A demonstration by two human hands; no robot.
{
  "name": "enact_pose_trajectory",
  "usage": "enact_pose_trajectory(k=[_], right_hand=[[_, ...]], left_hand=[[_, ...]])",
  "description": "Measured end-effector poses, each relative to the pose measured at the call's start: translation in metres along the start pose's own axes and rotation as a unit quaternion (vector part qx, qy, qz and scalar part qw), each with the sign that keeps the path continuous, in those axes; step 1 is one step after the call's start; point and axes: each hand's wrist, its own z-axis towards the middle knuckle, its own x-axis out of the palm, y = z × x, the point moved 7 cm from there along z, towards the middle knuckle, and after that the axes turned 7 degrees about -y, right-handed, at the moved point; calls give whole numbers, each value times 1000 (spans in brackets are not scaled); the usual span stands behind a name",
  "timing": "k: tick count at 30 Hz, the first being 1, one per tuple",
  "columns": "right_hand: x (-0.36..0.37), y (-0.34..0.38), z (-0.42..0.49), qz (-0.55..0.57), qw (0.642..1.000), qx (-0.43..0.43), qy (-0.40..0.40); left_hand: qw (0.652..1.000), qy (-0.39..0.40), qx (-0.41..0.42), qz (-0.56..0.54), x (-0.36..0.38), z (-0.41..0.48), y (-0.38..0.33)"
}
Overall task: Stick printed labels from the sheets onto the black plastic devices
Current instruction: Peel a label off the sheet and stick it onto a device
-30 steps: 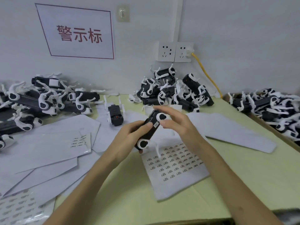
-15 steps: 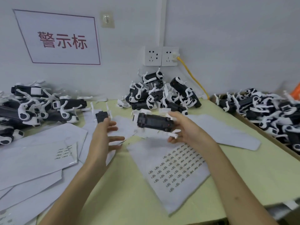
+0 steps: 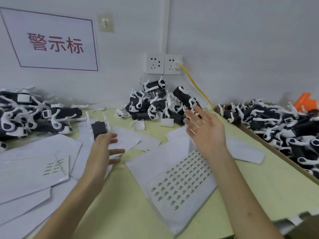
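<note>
before three device piles point(image 3: 155, 102), one left hand point(image 3: 101, 149), one right hand point(image 3: 207, 131)

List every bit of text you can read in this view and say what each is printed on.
"警示标": red characters on the white wall sign.
Centre label sheet: rows of small printed labels, too small to read.
Left label sheet: a few printed labels, too blurred to read.
White tags: faint print, unreadable.
</note>
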Motion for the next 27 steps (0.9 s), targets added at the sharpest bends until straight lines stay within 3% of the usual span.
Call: enact_pose_trajectory(k=[3,7,11,14,19,23,27], right_hand=[[20,-18,-9,-170,984,-9,44],[48,-51,-25,-335,930,15,149],[73,-80,-33,-452,858,50,239],[100,-90,-29,-512,809,35,286],[146,-115,-3,-572,779,-22,255],[171,-153,16,-619,743,-53,248],[175,-162,30,-591,774,-103,204]], left_hand=[[1000,1,11,21,1,1,-1],[991,42,44,120,5,-1,3],[922,123,167,326,20,-14,5],[864,157,224,422,29,-22,7],[856,165,226,434,29,-21,7],[827,178,239,476,30,-20,8],[828,175,252,469,29,-20,8]])
